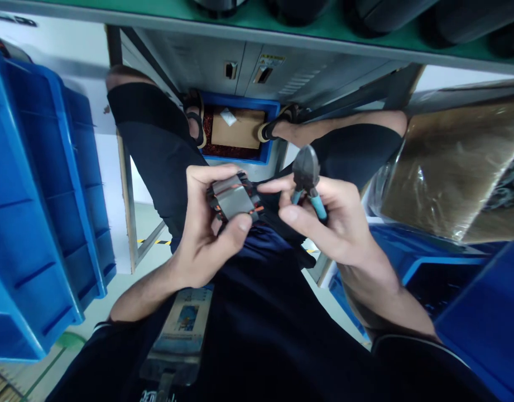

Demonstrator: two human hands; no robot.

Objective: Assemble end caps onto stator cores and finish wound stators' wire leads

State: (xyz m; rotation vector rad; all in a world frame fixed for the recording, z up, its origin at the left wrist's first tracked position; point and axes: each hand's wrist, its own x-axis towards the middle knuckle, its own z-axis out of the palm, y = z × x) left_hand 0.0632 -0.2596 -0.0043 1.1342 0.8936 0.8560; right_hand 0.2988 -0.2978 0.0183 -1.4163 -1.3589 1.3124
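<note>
Above my lap, my left hand [206, 234] grips a motor stator [234, 196], a grey metal core with black end pieces and bits of copper-orange winding showing. Its thumb lies along the near side and the fingers wrap the far side. Close by on the right, my right hand [330, 215] holds a pair of cutting pliers [307, 173] with light-blue handles. The jaws point up and away from the stator. My right index finger reaches toward the stator's right end; whether it touches is hard to tell.
Stacked blue bins [43, 212] stand at the left. On the floor between my feet is a blue tray [240, 159] with cardboard [235, 131] in it. A green bench edge [257, 33] carries dark cylinders. At right are a plastic-wrapped box [453, 167] and blue crates [486, 318].
</note>
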